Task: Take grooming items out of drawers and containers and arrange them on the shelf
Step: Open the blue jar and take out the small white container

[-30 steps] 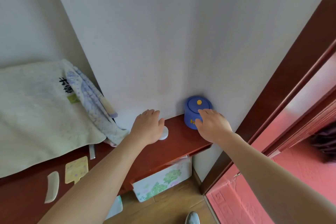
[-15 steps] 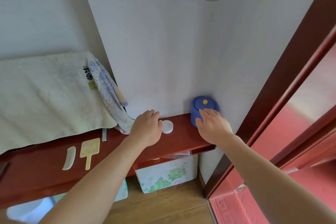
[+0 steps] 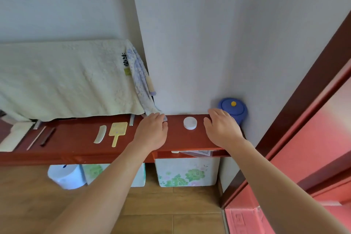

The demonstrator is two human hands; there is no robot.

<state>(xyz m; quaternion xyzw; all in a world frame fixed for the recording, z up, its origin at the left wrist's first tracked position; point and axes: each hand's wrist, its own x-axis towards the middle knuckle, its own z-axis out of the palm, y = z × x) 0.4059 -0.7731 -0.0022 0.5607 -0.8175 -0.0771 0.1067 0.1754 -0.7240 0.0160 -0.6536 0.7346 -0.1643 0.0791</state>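
The red-brown shelf (image 3: 76,144) runs across the view below the wall. A small white round jar (image 3: 190,123) sits on it, between the two hands and apart from both.

The left hand (image 3: 152,133) lies at the jar's 9 o'clock, palm down over the shelf, fingers loosely extended and holding nothing. Its fingertips reach the hanging end of a blue patterned cloth (image 3: 140,81); whether they touch it cannot be told.

The right hand (image 3: 221,129) is at the jar's 3 o'clock, also palm down with fingers spread and relaxed, gripping nothing. Its fingers overlap the lower left of a blue lidded pot (image 3: 232,107) with a yellow knob, which stands in the corner at the jar's 2 o'clock; contact cannot be told.

Farther toward 9 o'clock a yellow hand mirror (image 3: 117,131) and a pale comb (image 3: 100,134) lie side by side on the shelf, just apart. A pale green towel (image 3: 66,80) hangs at 10 o'clock. A floral box (image 3: 187,173) stands under the shelf at 6 o'clock.
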